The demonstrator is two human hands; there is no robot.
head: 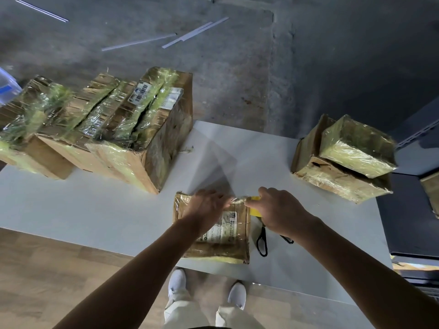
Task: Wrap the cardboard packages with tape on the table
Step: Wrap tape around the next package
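Standing at the bench (95, 210), a person works on a flat cardboard package (225, 243) lying near the front edge. Left hand (204, 206): grip pinched on a crumpled strand of clear tape (237, 200) at the package's far edge. Right hand (278, 212): grip curled round a yellow object (255, 212), mostly hidden, at the strand's other end. Black scissors (262, 241) lie just right of the package. Wrapped boxes: row (107, 129) at far left, stacked pair (344, 162) at far right.

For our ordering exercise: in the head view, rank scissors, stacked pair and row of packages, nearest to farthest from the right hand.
1. Scissors, beside the right hand.
2. Stacked pair of packages, table's right side.
3. Row of packages, far left.
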